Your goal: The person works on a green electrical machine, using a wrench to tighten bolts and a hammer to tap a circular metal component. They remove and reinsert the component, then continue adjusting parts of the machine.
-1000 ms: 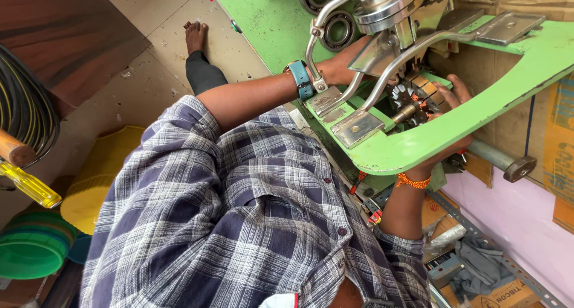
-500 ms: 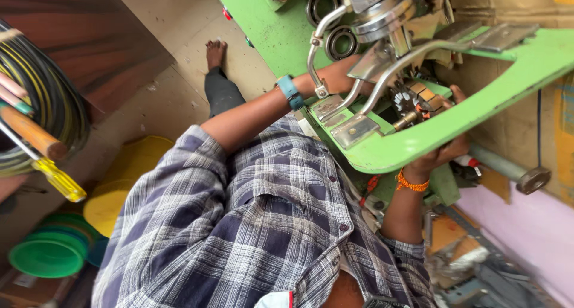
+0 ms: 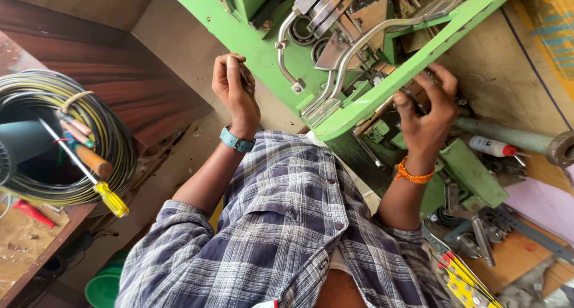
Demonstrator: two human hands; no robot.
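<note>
The person wore a blue-and-white plaid shirt (image 3: 281,224) with sleeves rolled to the elbows. A teal watch (image 3: 237,142) circled the left wrist, an orange thread band (image 3: 414,175) the right.

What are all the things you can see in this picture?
Machine frame: one, green, top centre, tilted, with silver metal levers under it.
Wire coil: one, black and yellow, left side on the dark wooden bench.
Screwdriver: one, yellow handle, sticking out of the coil.
Wooden-handled tool: one, brown, in the coil.
Small bottle: one, white with red cap, right side.
Metal pipe: one, grey-green, right, behind the bottle.
Bucket: one, green, bottom left on the floor.
Shirt: one, blue-grey checked, centre.
Wristband: one, teal, left wrist.
Thread band: one, orange, right wrist.
Left hand: closed on something small that cannot be made out.
Right hand: gripping under the machine's edge.
</note>
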